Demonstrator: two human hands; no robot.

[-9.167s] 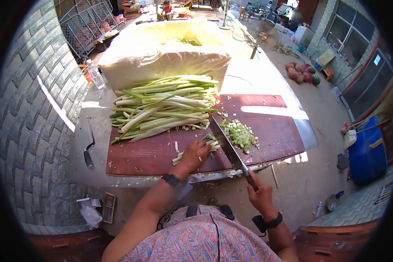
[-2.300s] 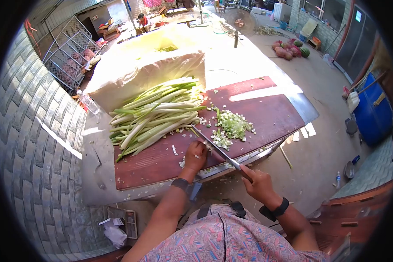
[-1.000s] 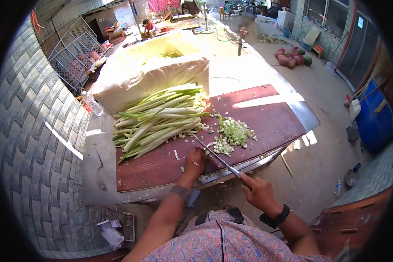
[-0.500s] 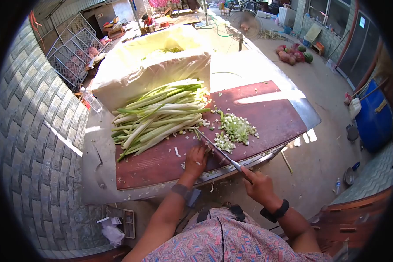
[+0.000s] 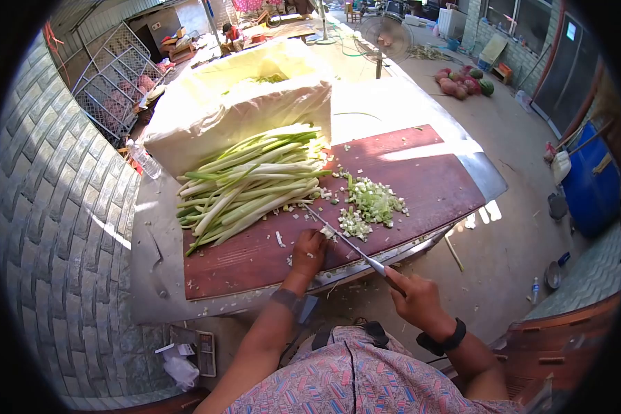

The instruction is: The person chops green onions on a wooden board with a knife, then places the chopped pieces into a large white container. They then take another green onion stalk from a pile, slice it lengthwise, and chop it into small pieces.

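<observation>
My right hand is closed round the handle of a long knife, its blade slanting up and left across the cutting board. My left hand rests on the board just left of the blade, fingers curled. Pale green onion pieces show at its fingertips, partly hidden by the fingers. Behind both hands lies a thick pile of long green onions, near the blade's tip. To the right of the blade is a heap of chopped green onion.
The red board lies on a metal table. A cloth-lined bin stands behind the onions, and a plastic bottle is left of it. A brick wall runs along the left. A blue barrel is on the right; a person sits far back.
My right hand and the knife have shifted slightly right and down. Pale onion pieces now show beside my left fingertips. The left hand has stayed nearly in place.
</observation>
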